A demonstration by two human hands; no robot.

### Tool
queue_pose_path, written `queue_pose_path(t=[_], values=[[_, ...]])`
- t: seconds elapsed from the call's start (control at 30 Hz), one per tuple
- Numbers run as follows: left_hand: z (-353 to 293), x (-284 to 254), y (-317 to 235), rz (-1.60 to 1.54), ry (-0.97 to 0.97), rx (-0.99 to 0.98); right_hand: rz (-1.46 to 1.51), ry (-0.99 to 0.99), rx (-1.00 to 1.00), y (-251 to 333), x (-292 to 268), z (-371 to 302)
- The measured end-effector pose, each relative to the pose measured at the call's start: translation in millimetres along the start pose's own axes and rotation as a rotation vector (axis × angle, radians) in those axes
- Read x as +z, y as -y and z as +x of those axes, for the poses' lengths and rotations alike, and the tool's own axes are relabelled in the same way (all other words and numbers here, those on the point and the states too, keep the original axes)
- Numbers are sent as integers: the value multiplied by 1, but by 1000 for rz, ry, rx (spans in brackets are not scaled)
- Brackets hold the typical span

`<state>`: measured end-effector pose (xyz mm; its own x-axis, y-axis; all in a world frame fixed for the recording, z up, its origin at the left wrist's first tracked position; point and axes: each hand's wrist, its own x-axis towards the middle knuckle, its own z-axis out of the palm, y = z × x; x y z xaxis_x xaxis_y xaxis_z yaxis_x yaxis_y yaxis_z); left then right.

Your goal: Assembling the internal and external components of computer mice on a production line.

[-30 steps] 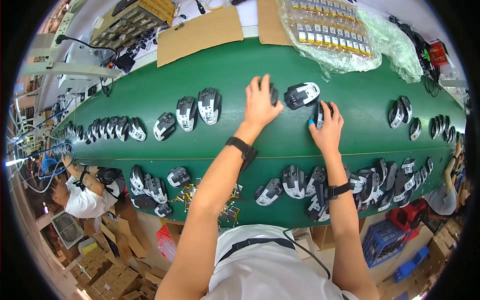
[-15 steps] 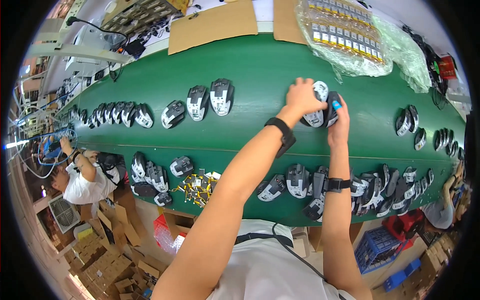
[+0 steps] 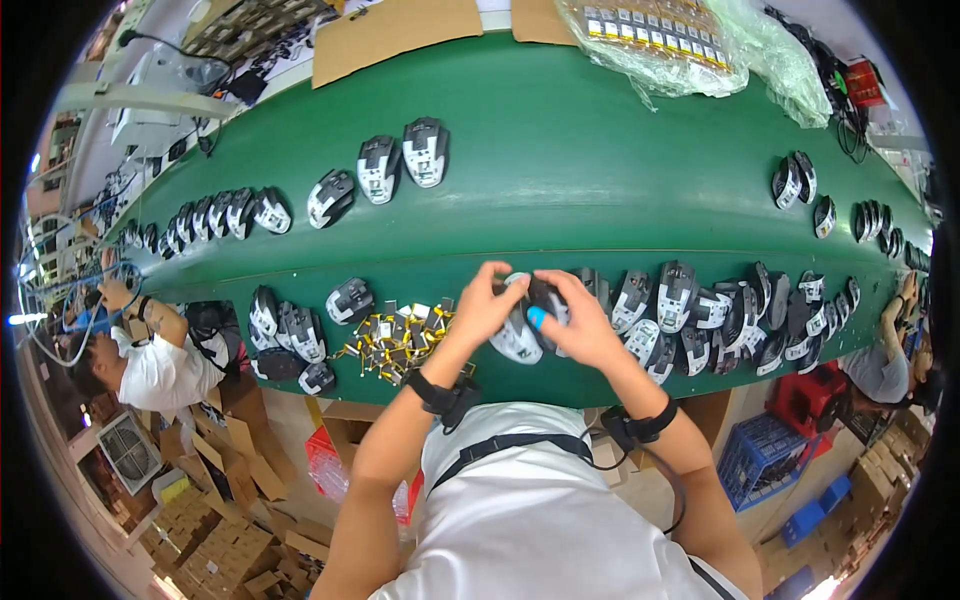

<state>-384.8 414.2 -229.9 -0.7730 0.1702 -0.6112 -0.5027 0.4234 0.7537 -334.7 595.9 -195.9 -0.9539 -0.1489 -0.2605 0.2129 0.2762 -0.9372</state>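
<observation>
Close in front of me, over the near strip of the green bench, both hands are together around two partly assembled computer mice. My left hand (image 3: 484,310), fingers bent, grips the mouse with the white base (image 3: 517,341). Against it, the darker mouse (image 3: 544,298) is in my right hand (image 3: 588,325), which has a blue wrap on one finger. Fingers hide much of both mice. Left of my hands lies a heap of small silver and yellow battery packs (image 3: 395,340) with wires. Several grey and white mice (image 3: 677,297) crowd the bench to the right.
Three mice (image 3: 378,170) stand on the far green belt (image 3: 560,150), with a row (image 3: 222,214) further left. Wrapped trays of batteries (image 3: 655,40) and cardboard (image 3: 395,38) lie at the back. People work at both ends; a blue crate (image 3: 762,460) stands below right.
Both hands have come back from the far belt toward me and to the left, bringing the two mice with them. My view has shifted with them.
</observation>
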Motion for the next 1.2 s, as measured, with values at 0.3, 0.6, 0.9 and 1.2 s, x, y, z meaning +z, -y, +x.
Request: queue_pose_path(t=[0.3,0.6,0.9,1.2], values=[[-50,23,45,121,-379,701,-689,-35,-98,23,28,-81],[-41,-28,58,-119,-284,648,-841,-419,-47,-5,101,-130],[98,-200,-25,516,-587,777,-910,-289,-215,79,204,11],[133,-184,-27,1044,-521,383,-522,-299,-14,66,233,36]])
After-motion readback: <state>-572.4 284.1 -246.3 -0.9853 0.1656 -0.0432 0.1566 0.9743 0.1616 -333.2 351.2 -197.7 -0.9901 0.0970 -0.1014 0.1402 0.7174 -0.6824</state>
